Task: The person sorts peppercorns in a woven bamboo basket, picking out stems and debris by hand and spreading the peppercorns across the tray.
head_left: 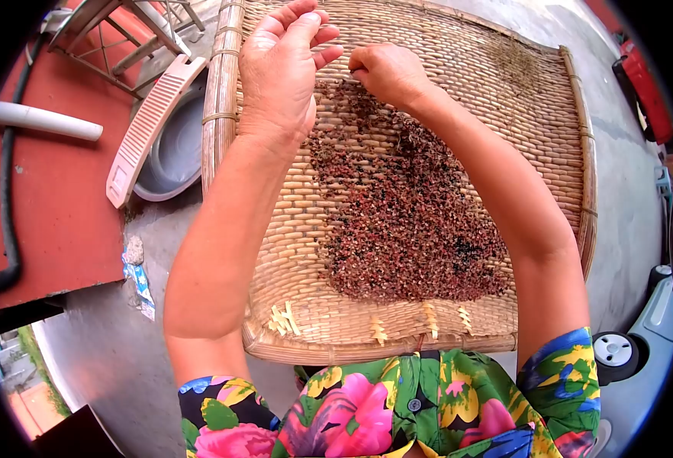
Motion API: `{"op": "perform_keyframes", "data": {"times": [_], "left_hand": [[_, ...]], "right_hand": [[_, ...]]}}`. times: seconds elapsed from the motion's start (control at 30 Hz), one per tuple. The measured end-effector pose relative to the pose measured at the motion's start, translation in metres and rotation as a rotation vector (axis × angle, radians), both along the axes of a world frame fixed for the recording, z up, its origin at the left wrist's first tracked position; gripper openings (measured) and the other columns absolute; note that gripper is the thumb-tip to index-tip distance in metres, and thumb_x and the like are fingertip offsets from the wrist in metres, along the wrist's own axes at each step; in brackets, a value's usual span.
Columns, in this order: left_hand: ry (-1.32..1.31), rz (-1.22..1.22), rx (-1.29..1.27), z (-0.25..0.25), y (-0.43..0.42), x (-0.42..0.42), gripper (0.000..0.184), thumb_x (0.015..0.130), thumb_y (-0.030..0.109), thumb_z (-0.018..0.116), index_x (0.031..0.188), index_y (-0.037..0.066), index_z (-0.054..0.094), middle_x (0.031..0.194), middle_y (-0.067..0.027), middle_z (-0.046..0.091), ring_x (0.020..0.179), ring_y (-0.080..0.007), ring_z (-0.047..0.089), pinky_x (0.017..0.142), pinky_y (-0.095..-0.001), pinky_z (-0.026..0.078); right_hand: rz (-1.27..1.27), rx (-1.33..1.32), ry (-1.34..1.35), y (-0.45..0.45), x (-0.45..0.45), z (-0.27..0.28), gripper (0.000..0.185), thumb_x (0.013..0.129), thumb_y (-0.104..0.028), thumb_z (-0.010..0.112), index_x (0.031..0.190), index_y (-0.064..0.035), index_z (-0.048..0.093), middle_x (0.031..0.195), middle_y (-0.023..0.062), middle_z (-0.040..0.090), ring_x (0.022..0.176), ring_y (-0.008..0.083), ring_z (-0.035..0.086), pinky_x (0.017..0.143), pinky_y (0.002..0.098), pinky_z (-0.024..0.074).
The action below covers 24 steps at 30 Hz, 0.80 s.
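Observation:
A woven wicker tray (291, 267) with rolled cane edges lies in front of me. On it is spread a heap of dark red, black and tan peppercorn-like seeds and husks (405, 237), which thins toward the far side. My left hand (279, 72) is raised over the tray's far left part, palm turned inward, its fingers half curled and apart; I make out nothing in it. Just to its right, my right hand (392, 75) is pinched closed at the heap's far edge. Whatever its fingertips hold is hidden.
A pale plastic washboard (153, 126) leans in a grey basin (175, 153) left of the tray. Beyond are a metal stand (115, 46) and a white pipe (46, 120). Greenish debris (516, 65) lies at the tray's far right. A light blue wheeled toy (653, 328) stands at right.

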<state>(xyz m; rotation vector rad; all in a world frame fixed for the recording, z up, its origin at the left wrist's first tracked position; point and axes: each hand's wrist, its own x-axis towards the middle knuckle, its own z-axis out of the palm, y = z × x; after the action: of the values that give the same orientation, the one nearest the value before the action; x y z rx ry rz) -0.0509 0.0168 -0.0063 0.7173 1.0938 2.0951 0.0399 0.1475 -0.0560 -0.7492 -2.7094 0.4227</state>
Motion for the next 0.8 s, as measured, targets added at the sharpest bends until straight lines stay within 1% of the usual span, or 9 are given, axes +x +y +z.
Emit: {"op": "perform_keyframes", "data": {"times": [0.07, 0.1, 0.13, 0.17, 0.33, 0.53, 0.63, 0.7, 0.8], "left_hand": [[0.062, 0.004, -0.038, -0.002, -0.001, 0.008, 0.019, 0.085, 0.009, 0.050, 0.103, 0.001, 0.050, 0.093, -0.0075, 0.056, 0.085, -0.0168, 0.055, 0.075, -0.0299, 0.047], [0.060, -0.007, -0.033, -0.002, -0.001, 0.012, 0.019, 0.085, 0.009, 0.050, 0.103, 0.001, 0.050, 0.093, -0.0075, 0.056, 0.085, -0.0168, 0.055, 0.075, -0.0299, 0.047], [0.091, -0.028, -0.105, -0.004, -0.001, 0.016, 0.019, 0.085, 0.009, 0.050, 0.103, 0.001, 0.050, 0.093, -0.0070, 0.056, 0.084, -0.0154, 0.055, 0.074, -0.0284, 0.047], [0.122, -0.051, -0.172, -0.005, 0.000, 0.022, 0.020, 0.086, 0.010, 0.050, 0.103, 0.001, 0.050, 0.093, -0.0066, 0.056, 0.083, -0.0140, 0.055, 0.073, -0.0269, 0.047], [0.092, -0.459, -0.291, -0.011, -0.003, 0.058, 0.031, 0.085, 0.017, 0.055, 0.110, 0.000, 0.047, 0.092, -0.0067, 0.056, 0.081, -0.0115, 0.055, 0.071, -0.0244, 0.049], [-0.009, -0.698, -0.297, -0.021, -0.004, 0.081, 0.024, 0.083, 0.010, 0.055, 0.104, -0.001, 0.051, 0.088, -0.0076, 0.058, 0.075, -0.0126, 0.059, 0.067, -0.0249, 0.052], [-0.018, -0.667, -0.324, -0.025, -0.005, 0.083, 0.024, 0.081, 0.010, 0.059, 0.101, -0.002, 0.052, 0.088, -0.0082, 0.058, 0.075, -0.0132, 0.057, 0.068, -0.0256, 0.051], [-0.028, -0.643, -0.330, -0.025, -0.004, 0.085, 0.021, 0.080, 0.008, 0.060, 0.097, -0.001, 0.052, 0.086, -0.0083, 0.058, 0.074, -0.0142, 0.059, 0.067, -0.0261, 0.051], [0.013, -0.582, -0.278, -0.025, -0.003, 0.086, 0.018, 0.079, 0.007, 0.060, 0.094, 0.001, 0.053, 0.081, -0.0077, 0.059, 0.071, -0.0145, 0.059, 0.067, -0.0264, 0.051]], "right_hand": [[-0.008, -0.379, 0.138, 0.000, 0.016, 0.017, 0.019, 0.080, -0.022, 0.059, 0.091, -0.0078, 0.064, 0.078, 0.0058, 0.065, 0.071, 0.0157, 0.061, 0.066, 0.0303, 0.0487], [-0.004, -0.602, 0.192, -0.006, 0.029, 0.034, 0.020, 0.081, -0.022, 0.059, 0.092, -0.0069, 0.064, 0.077, 0.0049, 0.065, 0.069, 0.0125, 0.061, 0.064, 0.0278, 0.0487], [-0.010, -0.630, 0.196, -0.009, 0.041, 0.045, 0.021, 0.082, -0.023, 0.060, 0.092, -0.0050, 0.064, 0.076, 0.0041, 0.064, 0.069, 0.0086, 0.060, 0.059, 0.0222, 0.0472], [-0.029, -0.669, 0.230, -0.011, 0.052, 0.048, 0.020, 0.082, -0.027, 0.060, 0.088, -0.0087, 0.065, 0.068, -0.0017, 0.061, 0.059, 0.0031, 0.052, 0.052, 0.0179, 0.0415], [-0.083, -0.864, 0.310, -0.029, 0.109, 0.065, 0.024, 0.079, -0.027, 0.063, 0.090, -0.0053, 0.062, 0.069, -0.0021, 0.058, 0.058, 0.0026, 0.050, 0.050, 0.0151, 0.0406], [-0.034, -1.067, 0.353, -0.036, 0.142, 0.056, 0.022, 0.078, -0.026, 0.065, 0.079, -0.0070, 0.055, 0.066, -0.0028, 0.055, 0.056, 0.0031, 0.050, 0.049, 0.0154, 0.0392], [-0.078, -1.088, 0.375, -0.040, 0.145, 0.051, 0.022, 0.082, -0.028, 0.059, 0.081, -0.0060, 0.056, 0.066, -0.0017, 0.056, 0.054, 0.0044, 0.051, 0.048, 0.0161, 0.0404], [-0.117, -1.390, 0.510, -0.037, 0.149, 0.047, 0.029, 0.085, -0.032, 0.054, 0.082, -0.0039, 0.059, 0.069, 0.0016, 0.057, 0.059, 0.0076, 0.054, 0.049, 0.0180, 0.0427], [-0.106, -1.349, 0.434, -0.034, 0.154, 0.051, 0.025, 0.086, -0.027, 0.052, 0.084, -0.0033, 0.060, 0.071, 0.0020, 0.058, 0.059, 0.0074, 0.055, 0.050, 0.0177, 0.0433]]}}
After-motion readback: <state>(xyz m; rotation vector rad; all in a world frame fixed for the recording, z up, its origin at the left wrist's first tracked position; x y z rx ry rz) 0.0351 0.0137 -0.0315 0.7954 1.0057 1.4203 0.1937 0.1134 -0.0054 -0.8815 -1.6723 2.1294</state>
